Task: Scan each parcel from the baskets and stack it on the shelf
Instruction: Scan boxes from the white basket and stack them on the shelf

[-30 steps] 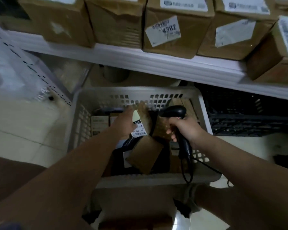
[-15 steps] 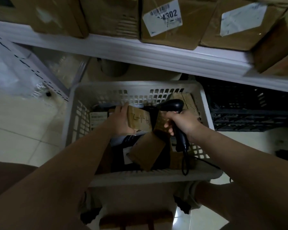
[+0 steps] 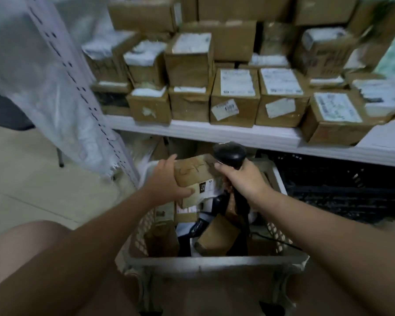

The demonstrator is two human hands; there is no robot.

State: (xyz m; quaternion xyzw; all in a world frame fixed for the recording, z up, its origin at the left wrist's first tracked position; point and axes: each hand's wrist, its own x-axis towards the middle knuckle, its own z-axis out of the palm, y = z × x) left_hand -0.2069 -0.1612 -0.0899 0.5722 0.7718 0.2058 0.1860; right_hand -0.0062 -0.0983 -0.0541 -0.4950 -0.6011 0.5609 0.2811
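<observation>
1. The left hand, fingers curled, grips a brown parcel above the basket.
2. The right hand clasps the scanner at the parcel's three o'clock, its handle hidden.
3. On the shelf, the labels are blurred.

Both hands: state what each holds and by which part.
The left hand grips a brown parcel by its left end; the right hand grips the black scanner around its handle, just below the head.

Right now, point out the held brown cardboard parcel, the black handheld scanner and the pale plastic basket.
brown cardboard parcel [image 3: 192,172], head view, top face.
black handheld scanner [image 3: 230,153], head view, scanning head.
pale plastic basket [image 3: 214,262], head view, near rim.
</observation>
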